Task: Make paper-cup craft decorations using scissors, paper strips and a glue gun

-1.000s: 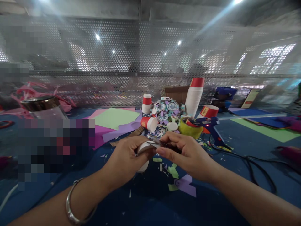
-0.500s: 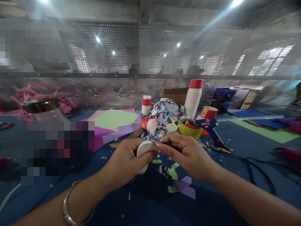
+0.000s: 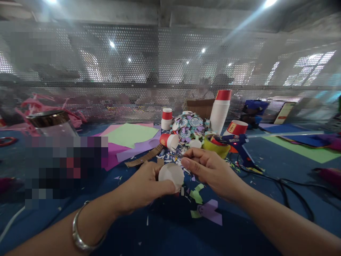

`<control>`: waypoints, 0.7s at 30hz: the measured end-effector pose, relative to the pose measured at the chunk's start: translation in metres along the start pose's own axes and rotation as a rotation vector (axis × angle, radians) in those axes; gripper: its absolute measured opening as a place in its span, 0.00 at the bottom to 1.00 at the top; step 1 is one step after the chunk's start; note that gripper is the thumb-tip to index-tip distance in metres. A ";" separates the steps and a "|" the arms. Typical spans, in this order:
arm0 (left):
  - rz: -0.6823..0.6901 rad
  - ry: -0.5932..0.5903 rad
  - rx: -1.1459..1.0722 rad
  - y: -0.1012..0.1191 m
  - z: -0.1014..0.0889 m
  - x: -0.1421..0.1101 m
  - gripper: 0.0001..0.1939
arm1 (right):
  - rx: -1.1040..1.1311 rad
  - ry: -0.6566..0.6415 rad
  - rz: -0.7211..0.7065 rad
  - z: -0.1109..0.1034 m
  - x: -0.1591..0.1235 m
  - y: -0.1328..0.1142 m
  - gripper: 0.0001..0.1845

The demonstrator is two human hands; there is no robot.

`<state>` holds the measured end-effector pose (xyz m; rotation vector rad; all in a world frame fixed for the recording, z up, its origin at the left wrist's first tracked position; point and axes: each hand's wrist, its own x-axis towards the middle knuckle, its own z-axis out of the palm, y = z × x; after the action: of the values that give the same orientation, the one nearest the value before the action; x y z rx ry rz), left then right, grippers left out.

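Note:
My left hand [image 3: 145, 183] is closed on a round white paper cup base [image 3: 170, 175], thumb across its face and fingers hidden behind it. The flat round side is turned towards me. Just to the right, my right hand [image 3: 206, 167] pinches a slim pointed metal blade [image 3: 179, 154], its handle hidden in the palm. The blade is apart from the cup base and points up and left. A red and white paper cup [image 3: 169, 141] lies on its side beyond my hands, near small paper scraps.
Behind stand a tall stack of paper cups [image 3: 220, 112] and a pile of decorated discs [image 3: 186, 124]. On the right are a yellow tape roll [image 3: 217, 147], a blue glue gun [image 3: 241, 145] and its cable. Coloured paper sheets [image 3: 133, 134] and a lidded jar [image 3: 50, 119] are at left.
My left hand has turned the cup base so its flat round face shows. The blade in my right hand has moved away from its edge.

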<state>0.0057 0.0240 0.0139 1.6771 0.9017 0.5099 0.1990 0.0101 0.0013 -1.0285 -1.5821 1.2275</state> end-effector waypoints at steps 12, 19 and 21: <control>-0.115 -0.017 0.150 0.002 -0.001 -0.003 0.07 | 0.096 -0.139 0.110 0.005 -0.004 -0.006 0.19; -0.023 0.049 -0.007 -0.001 -0.003 0.001 0.08 | 0.105 -0.064 0.088 0.003 -0.004 -0.005 0.19; 0.012 0.154 -0.021 -0.002 -0.004 0.003 0.12 | 0.126 -0.019 0.071 0.003 -0.004 -0.005 0.18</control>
<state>0.0036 0.0289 0.0134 1.6417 0.9948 0.6618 0.1972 0.0052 0.0050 -1.0016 -1.4736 1.3706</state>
